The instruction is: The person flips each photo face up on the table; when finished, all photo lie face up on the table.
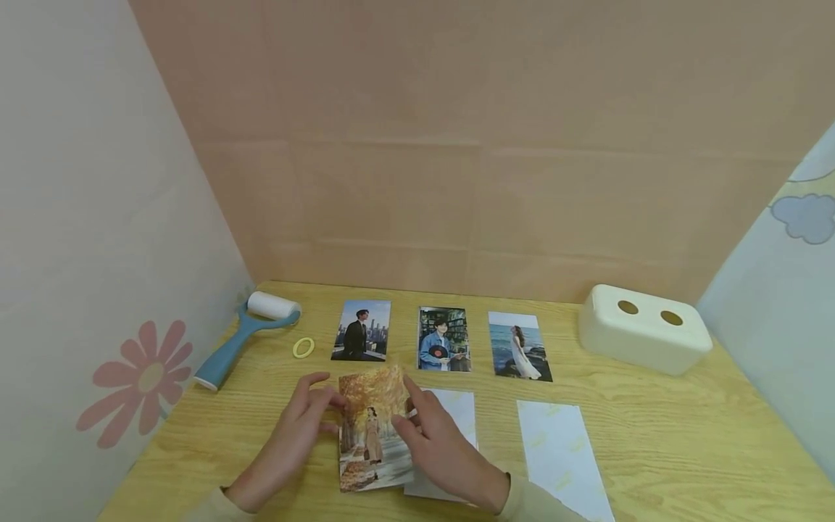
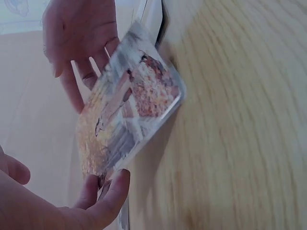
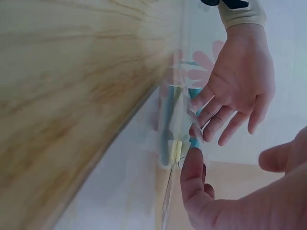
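Note:
A glossy photo card (image 1: 365, 442) of a person in a long coat among autumn trees is held tilted off the table. My left hand (image 1: 301, 409) pinches its left edge between fingers; in the left wrist view its fingertips (image 2: 115, 189) straddle that edge. At the right edge is my right hand (image 1: 440, 438), its fingers fairly straight, overlapping the card in the head view. In the right wrist view, the thumb (image 3: 276, 158) stands apart from the fingers. A white backing sheet (image 1: 457, 417) lies partly beneath the card and right hand; another white sheet (image 1: 557, 449) lies farther right.
Along the back lie three photos: a dark suit (image 1: 361, 331), a denim jacket (image 1: 444, 338) and a seaside scene (image 1: 520, 346). A blue-handled lint roller (image 1: 241, 337) and a yellow ring (image 1: 303, 348) are at left. A cream box (image 1: 642, 330) with two holes stands back right.

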Demonstrator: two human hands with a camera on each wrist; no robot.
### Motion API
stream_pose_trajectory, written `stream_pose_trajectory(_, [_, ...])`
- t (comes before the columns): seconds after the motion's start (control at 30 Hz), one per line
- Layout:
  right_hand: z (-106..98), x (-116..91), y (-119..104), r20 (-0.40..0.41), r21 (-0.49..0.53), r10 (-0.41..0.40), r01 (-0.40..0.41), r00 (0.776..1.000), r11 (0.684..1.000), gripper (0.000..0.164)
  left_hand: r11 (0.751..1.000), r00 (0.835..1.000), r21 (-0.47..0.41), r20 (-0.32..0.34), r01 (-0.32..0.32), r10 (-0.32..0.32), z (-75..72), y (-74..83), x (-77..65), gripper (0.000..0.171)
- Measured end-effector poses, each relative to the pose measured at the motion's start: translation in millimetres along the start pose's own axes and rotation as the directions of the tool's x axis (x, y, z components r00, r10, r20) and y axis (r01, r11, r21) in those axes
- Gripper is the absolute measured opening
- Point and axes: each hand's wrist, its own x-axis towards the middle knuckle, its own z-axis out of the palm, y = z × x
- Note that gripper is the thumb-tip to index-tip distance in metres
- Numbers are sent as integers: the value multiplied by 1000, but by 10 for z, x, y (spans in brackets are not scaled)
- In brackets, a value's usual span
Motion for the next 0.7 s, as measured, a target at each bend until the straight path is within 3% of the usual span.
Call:
stream_pose_trajectory(0.2, [23, 66, -16, 23, -24, 46, -45, 999, 999, 68, 995, 1000, 101, 12, 22, -23, -89, 45, -1, 45])
stream_pose_trajectory(0.43, [78, 159, -35, 61, 18, 100, -101, 993, 995, 68, 965, 999, 261, 26, 34, -42, -136, 37, 2, 49])
stream_pose_trajectory(0.6, [133, 223, -62, 78, 17, 153, -155, 985, 988, 65, 957, 997, 282, 5, 68, -72, -144, 38, 11, 53])
stream_pose_trajectory(0.7, [165, 248, -71, 86, 7, 165, -167, 982, 986, 55, 955, 997, 287, 0, 74, -77, -142, 32, 19, 55])
